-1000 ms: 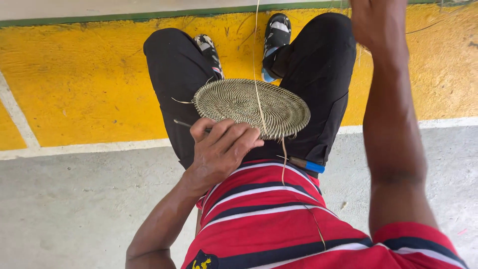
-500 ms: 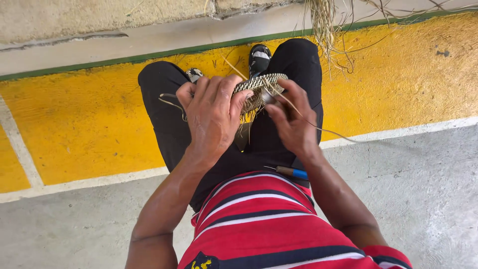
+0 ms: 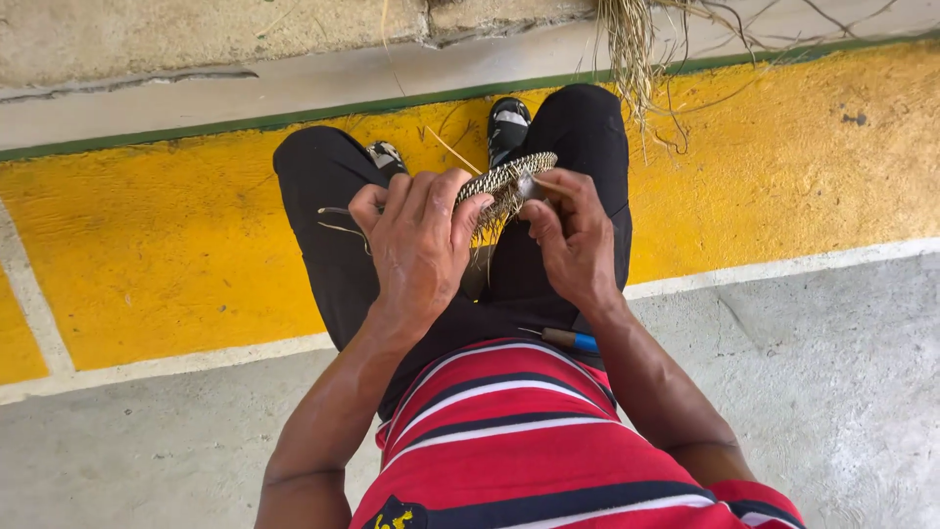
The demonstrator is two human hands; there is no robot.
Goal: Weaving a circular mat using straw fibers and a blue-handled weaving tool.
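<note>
Woven disc (image 3: 504, 178) is held edge-up over the lap, gripped by left hand (image 3: 416, 245). Its rim is pinched by right hand (image 3: 573, 235), fingers closed on a small tool. Loose straw (image 3: 632, 49) hangs behind.

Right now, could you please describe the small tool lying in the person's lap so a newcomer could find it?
Start at the red striped shirt and go up to the black trousers. At the waist lies a slim tool, the only thing there with a bright blue end.
</note>
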